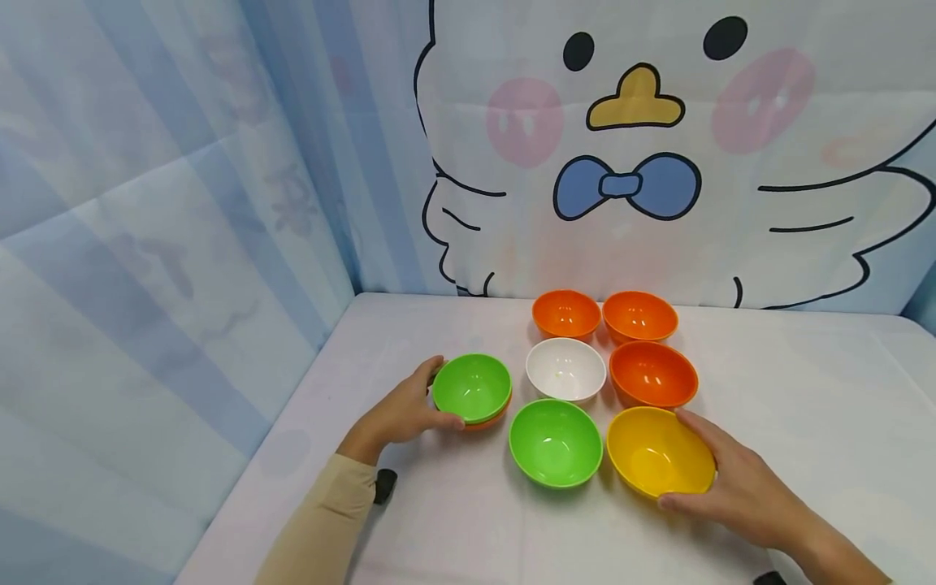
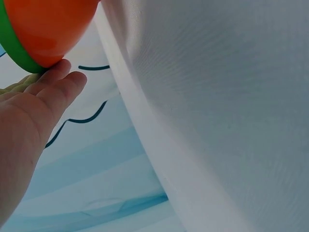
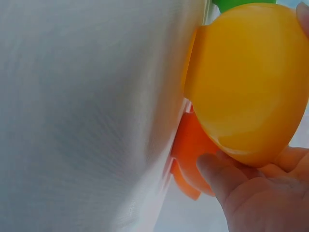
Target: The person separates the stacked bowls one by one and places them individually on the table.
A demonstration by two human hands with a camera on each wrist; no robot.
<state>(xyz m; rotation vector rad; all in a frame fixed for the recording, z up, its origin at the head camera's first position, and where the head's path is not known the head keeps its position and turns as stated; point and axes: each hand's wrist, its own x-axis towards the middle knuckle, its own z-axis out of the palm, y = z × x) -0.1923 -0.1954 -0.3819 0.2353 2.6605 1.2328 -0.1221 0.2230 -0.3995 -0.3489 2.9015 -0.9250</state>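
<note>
In the head view my left hand (image 1: 409, 410) grips a green bowl (image 1: 472, 387) nested in an orange bowl (image 1: 488, 422), thumb at the near side and fingers at the far side. The left wrist view shows the orange bowl's outside (image 2: 53, 29) above my fingers, with a green rim around it. At the right, my right hand (image 1: 738, 479) holds a yellow bowl (image 1: 660, 451) by its right side, thumb near and fingers far. Next to the yellow bowl sits another green bowl (image 1: 556, 443).
Behind these stand a white bowl (image 1: 565, 370) and three orange bowls: one nearer (image 1: 653, 374), two at the back, left (image 1: 565, 314) and right (image 1: 639, 316). All are on a white-covered table (image 1: 453, 528). A printed curtain (image 1: 621, 244) hangs behind the table.
</note>
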